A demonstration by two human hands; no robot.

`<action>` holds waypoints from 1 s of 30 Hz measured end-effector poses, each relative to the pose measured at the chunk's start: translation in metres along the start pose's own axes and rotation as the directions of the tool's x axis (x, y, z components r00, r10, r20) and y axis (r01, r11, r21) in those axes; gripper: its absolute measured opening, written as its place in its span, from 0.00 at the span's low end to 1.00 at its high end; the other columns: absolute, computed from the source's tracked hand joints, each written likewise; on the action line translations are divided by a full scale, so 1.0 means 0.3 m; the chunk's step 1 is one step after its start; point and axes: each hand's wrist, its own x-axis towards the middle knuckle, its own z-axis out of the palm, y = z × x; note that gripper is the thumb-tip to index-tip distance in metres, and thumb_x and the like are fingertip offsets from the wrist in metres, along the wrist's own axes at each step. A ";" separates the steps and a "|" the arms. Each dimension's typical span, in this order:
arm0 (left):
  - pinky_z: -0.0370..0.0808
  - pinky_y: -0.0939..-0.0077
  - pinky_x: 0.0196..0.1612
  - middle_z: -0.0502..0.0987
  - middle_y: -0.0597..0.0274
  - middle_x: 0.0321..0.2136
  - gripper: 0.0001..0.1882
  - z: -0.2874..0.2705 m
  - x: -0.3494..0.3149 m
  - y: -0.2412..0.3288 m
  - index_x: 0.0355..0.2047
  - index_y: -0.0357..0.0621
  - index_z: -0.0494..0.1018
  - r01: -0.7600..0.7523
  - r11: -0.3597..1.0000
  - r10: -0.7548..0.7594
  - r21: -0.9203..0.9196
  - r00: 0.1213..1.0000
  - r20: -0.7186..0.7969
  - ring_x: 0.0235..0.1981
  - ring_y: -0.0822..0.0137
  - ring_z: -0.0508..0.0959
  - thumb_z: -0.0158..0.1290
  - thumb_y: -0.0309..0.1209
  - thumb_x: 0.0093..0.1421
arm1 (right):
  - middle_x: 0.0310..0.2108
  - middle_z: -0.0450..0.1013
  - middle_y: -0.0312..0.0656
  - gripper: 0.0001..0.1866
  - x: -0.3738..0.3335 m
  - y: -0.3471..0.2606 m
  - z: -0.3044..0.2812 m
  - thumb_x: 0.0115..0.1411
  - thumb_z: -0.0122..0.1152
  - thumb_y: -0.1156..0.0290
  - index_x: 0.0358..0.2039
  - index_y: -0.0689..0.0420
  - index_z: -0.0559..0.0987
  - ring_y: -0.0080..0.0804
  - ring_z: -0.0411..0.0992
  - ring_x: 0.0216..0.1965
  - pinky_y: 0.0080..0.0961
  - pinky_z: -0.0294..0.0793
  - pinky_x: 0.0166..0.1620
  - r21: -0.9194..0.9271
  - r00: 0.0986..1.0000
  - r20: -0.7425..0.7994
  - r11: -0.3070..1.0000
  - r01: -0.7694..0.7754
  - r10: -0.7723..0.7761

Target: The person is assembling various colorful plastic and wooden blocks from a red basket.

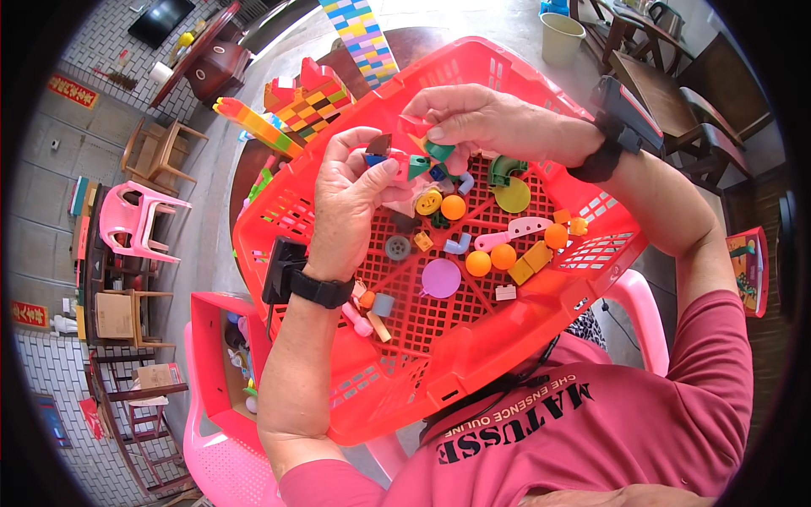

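Observation:
Above a red plastic basket (pixel 473 372), my left hand (pixel 342 207) pinches a small cluster of toy blocks, among them a brown and blue piece (pixel 377 150) and a green block (pixel 417 166). My right hand (pixel 507 122) is closed close beside it, on a red toy piece (pixel 412 126), with a dark green piece (pixel 438 151) at its fingertips. The fingers partly hide how these pieces join. Below lie orange balls (pixel 478 264), a purple disc (pixel 441 278), a yellow-green disc (pixel 513 194), a pink-handled toy knife (pixel 512 232) and a grey wheel (pixel 397 247).
Brick-built toy structures (pixel 312 101) and a tall multicoloured block panel (pixel 361 38) stand beyond the basket's far rim. A red box of toys (pixel 215 363) sits on a pink chair (pixel 224 460) at my left. Another pink chair (pixel 135 221) stands farther left.

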 end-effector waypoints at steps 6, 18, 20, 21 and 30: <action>0.81 0.73 0.37 0.74 0.58 0.38 0.18 0.008 -0.002 0.000 0.50 0.42 0.62 -0.018 1.000 0.018 -0.007 0.999 -0.028 0.34 0.67 0.79 0.51 0.21 0.59 | 0.32 0.71 0.37 0.20 0.005 0.022 -0.015 0.63 0.52 0.67 0.53 0.59 0.68 0.22 0.72 0.26 0.18 0.73 0.31 0.131 0.989 0.132 0.988 -0.080 0.063; 0.79 0.76 0.39 0.74 0.60 0.36 0.17 0.006 0.002 -0.006 0.48 0.37 0.64 0.005 0.986 -0.018 -0.169 0.997 -0.077 0.35 0.71 0.78 0.52 0.21 0.58 | 0.26 0.71 0.36 0.15 -0.006 -0.006 0.001 0.62 0.51 0.66 0.47 0.59 0.69 0.19 0.70 0.25 0.16 0.70 0.27 -0.069 0.990 0.132 0.997 -0.041 0.050; 0.80 0.72 0.38 0.76 0.57 0.35 0.14 0.006 -0.002 -0.004 0.46 0.37 0.64 0.049 0.977 -0.055 -0.206 0.998 -0.025 0.34 0.64 0.80 0.51 0.23 0.60 | 0.26 0.71 0.36 0.13 -0.007 -0.011 0.001 0.62 0.51 0.67 0.45 0.59 0.70 0.19 0.70 0.25 0.16 0.70 0.27 -0.057 0.992 0.117 0.998 -0.037 0.044; 0.80 0.72 0.38 0.76 0.57 0.35 0.14 0.013 -0.004 -0.001 0.46 0.37 0.64 0.050 0.977 -0.056 -0.206 0.998 -0.025 0.34 0.64 0.80 0.51 0.23 0.60 | 0.26 0.71 0.36 0.13 -0.006 -0.006 0.000 0.62 0.51 0.67 0.45 0.59 0.70 0.19 0.70 0.25 0.16 0.70 0.27 -0.056 0.992 0.117 0.998 -0.038 0.044; 0.81 0.69 0.39 0.76 0.56 0.34 0.11 0.012 -0.007 -0.011 0.43 0.37 0.63 0.097 0.956 -0.109 -0.278 0.994 -0.028 0.35 0.60 0.81 0.49 0.25 0.62 | 0.27 0.71 0.34 0.12 -0.004 -0.019 0.007 0.62 0.52 0.69 0.45 0.60 0.71 0.17 0.70 0.27 0.16 0.71 0.27 -0.261 0.997 0.068 0.965 -0.006 0.025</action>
